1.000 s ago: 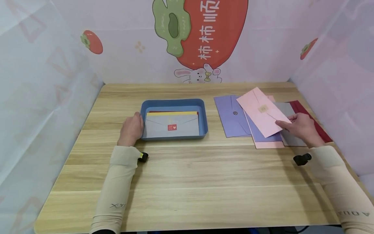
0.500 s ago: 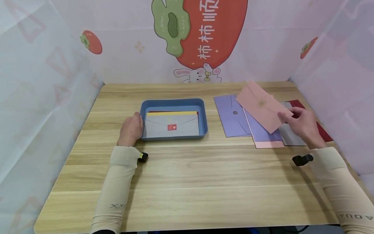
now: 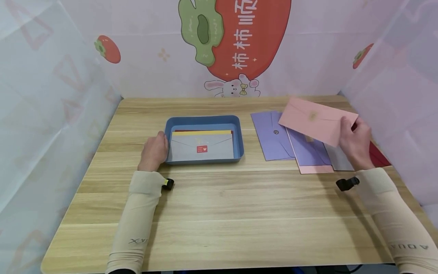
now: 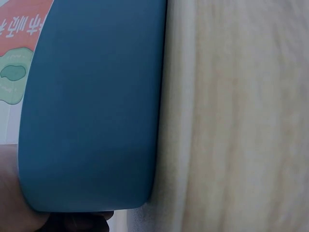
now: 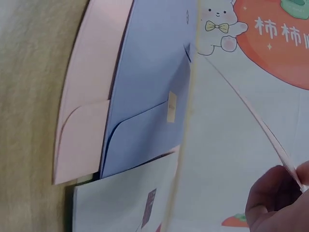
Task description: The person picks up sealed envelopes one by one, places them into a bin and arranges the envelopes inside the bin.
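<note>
At its left end, a blue tray is gripped by my left hand, thumb at the rim and fingers against the outer wall. Inside the tray lies a grey envelope with a red sticker, over yellow and red edges. My right hand pinches a pink envelope by its right end, raised above the others; the right wrist view sees this envelope edge-on. Beneath it lie purple envelopes, another pink envelope, a grey envelope and a dark red envelope, partly hidden by the hand.
The wooden table extends in front of the tray and envelopes. Printed cloth walls enclose its back and both sides. Cables show below the front edge.
The pink envelope has been lifted and turned from a steep slant to nearly level, its right end rising with my right hand. My left hand and the tray have stayed put.
</note>
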Motion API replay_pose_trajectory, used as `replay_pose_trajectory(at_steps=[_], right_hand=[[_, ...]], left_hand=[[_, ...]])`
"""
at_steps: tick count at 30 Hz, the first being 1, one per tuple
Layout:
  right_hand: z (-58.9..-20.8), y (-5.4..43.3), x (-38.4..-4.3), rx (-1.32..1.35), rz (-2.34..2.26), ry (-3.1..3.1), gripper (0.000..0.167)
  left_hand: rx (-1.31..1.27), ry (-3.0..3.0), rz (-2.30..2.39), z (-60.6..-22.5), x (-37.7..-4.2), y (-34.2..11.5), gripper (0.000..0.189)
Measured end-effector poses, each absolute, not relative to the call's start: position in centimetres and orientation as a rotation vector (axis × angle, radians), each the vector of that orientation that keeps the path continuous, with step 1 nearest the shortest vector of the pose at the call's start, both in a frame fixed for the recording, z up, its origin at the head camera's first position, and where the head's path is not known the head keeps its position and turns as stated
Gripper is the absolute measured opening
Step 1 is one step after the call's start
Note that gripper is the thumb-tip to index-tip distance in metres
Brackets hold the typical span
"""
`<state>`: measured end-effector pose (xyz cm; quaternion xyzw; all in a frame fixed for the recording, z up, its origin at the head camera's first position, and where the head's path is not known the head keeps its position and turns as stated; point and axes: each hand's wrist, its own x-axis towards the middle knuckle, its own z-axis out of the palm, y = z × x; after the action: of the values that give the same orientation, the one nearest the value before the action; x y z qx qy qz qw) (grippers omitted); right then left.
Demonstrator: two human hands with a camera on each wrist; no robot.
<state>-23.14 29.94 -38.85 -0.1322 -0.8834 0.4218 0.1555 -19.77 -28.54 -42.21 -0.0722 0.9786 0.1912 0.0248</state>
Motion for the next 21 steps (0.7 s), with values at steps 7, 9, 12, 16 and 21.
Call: replay_pose_trajectory(at_steps=[7,9,12,16,21], right_hand=[[-38.7,29.5,-23.6,-0.435,1.267,-2.576,0.052],[-38.6,29.3,-23.7,-0.437,1.298,-2.574,0.05],[-38.6,29.1,-23.7,-0.436,1.339,-2.573,0.05],[-38.4,28.8,-23.6,-0.429,1.369,-2.577,0.053],[-38.2,28.5,-23.5,-0.437,1.396,-2.614,0.06]], left_hand=[[-0.217,3.028,0.589,-42.2,-19.8,-28.5,0.037],[-0.219,3.031,0.59,-42.2,-19.8,-28.5,0.036],[-0.221,3.034,0.592,-42.2,-19.8,-28.5,0.036],[-0.218,3.033,0.593,-42.2,-19.7,-28.6,0.035],[-0.213,3.033,0.595,-42.2,-19.7,-28.6,0.035]])
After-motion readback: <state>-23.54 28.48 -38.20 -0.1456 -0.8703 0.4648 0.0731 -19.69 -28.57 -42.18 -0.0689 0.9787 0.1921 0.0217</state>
